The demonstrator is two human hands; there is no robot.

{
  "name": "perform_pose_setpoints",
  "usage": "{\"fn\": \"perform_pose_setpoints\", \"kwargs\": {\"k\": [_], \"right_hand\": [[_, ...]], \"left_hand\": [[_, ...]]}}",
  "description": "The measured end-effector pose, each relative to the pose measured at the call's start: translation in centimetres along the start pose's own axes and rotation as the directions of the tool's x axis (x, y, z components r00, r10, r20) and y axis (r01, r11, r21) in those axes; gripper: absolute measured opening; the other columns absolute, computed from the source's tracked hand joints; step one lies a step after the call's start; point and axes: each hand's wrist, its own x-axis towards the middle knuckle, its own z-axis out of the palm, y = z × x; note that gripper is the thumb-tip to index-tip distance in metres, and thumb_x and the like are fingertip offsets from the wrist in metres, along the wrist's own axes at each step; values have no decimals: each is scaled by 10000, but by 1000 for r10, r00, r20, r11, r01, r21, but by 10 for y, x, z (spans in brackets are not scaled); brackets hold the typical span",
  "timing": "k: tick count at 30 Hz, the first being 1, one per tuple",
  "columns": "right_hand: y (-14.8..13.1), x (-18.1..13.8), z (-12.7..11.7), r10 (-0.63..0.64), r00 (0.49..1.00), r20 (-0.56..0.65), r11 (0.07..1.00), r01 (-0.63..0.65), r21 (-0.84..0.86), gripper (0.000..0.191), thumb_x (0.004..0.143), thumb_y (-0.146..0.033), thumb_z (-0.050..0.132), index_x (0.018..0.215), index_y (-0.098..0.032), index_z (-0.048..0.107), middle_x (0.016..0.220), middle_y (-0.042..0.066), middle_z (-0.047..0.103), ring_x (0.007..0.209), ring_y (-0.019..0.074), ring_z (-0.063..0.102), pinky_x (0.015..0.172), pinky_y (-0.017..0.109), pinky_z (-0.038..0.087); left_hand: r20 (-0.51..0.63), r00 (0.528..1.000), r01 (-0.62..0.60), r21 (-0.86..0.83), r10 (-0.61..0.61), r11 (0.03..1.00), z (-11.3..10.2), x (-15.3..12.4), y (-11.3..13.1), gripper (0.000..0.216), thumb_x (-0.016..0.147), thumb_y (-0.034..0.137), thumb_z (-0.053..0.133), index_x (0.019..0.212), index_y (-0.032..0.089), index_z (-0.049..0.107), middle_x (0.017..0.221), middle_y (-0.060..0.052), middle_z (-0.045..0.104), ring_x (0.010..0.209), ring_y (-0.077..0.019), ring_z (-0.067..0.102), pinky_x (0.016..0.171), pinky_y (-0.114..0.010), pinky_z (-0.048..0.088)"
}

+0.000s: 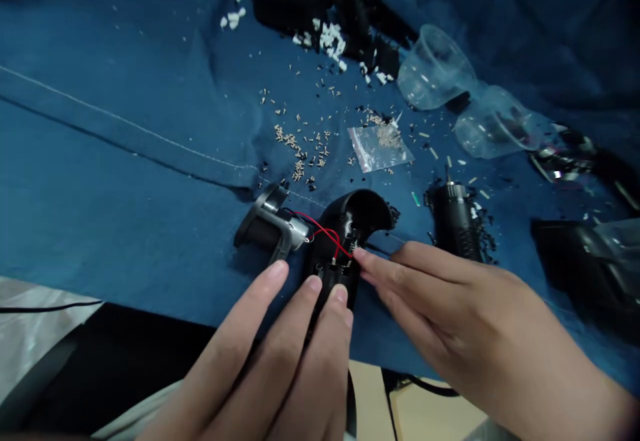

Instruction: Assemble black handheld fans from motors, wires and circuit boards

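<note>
A curved black plastic housing shell [364, 208], hollow side up, lies at the table's near edge. My left hand [290, 348] holds its lower part, with fingertips pressed on the inner parts. My right hand [450, 308] is closed at the shell's right side, its fingertips by the inner edge near the red wires [327, 233]. Whatever sits between those fingertips is hidden. The wires run from inside the shell to a small silver motor [299, 230]. That motor sits in a grey and black round-ended part [265, 224], left of the shell and above my left index finger.
Many small screws [299, 154] lie scattered beyond the shell, near a clear zip bag [381, 146] with more screws. A black electric screwdriver [454, 218] stands to the right. Clear plastic cups [435, 68], white bits [333, 40] and black parts [290, 8] are farther back on the blue cloth [125, 94].
</note>
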Motion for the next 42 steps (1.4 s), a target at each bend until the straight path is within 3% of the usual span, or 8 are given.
{"fn": "perform_pose_setpoints", "kwargs": {"k": [9,12,15,20,28,34,39,42], "right_hand": [[19,10,-14,34,997,-73,978,-18,208,209,1144,-192,637,1197,-234,835,1047,12,789,886,97,768,779,210,621],[29,17,-13,250,953,-172,923,-181,340,249,1122,-333,677,1306,-255,826,1151,47,779,900,114,753,740,229,613],[31,26,-1,459,888,-32,788,-390,476,581,1054,-479,715,1586,-247,687,1392,106,712,895,142,748,657,274,598],[21,39,16,500,851,159,690,-502,521,690,1008,-559,723,1619,-246,651,1246,72,754,742,130,690,676,313,576],[16,55,21,489,824,286,623,-560,547,336,1050,-494,657,1171,-212,791,867,28,715,699,148,617,616,271,447],[9,57,19,572,778,258,505,-583,636,238,965,-425,780,932,-196,730,781,-3,617,667,117,519,612,255,412],[-3,42,18,644,712,280,260,-548,795,441,848,-532,910,1102,-209,751,918,2,641,752,143,652,699,309,624],[-14,35,19,643,691,329,71,-483,873,579,794,-590,965,1172,-215,737,929,-7,635,813,154,711,772,339,691]], "left_hand": [[-22,1000,21,-66,-22,998,4,9,0,396,1066,162,601,1406,58,776,1451,-166,783,1316,-391,720,1408,-688,260],[-26,999,24,-109,-26,994,1,13,-8,308,1091,174,622,1348,119,784,1384,-104,799,1261,-337,721,1407,-643,262],[-114,988,73,-252,-105,965,-9,17,-23,247,1106,139,634,1312,179,766,1331,-38,797,1227,-251,720,1341,-506,401],[-141,814,481,-380,-564,790,-18,19,-57,199,1092,371,699,1229,229,674,1253,-91,702,1152,-252,710,993,-410,609],[433,569,822,-274,-699,499,-15,41,-80,601,1013,701,594,1413,254,626,1356,-151,756,1213,-443,739,902,-540,560],[455,610,792,-333,-649,512,-17,44,-78,416,992,675,578,1072,270,623,1132,-108,763,1122,-415,735,898,-552,565],[362,672,729,-480,-646,489,-10,29,-65,522,1033,605,545,1426,263,574,1529,-113,694,1400,-340,695,1142,-556,575],[203,716,622,-620,-668,478,-6,19,-58,359,1040,505,620,1299,257,606,1599,-110,644,1485,-304,658,1174,-512,577]]}}
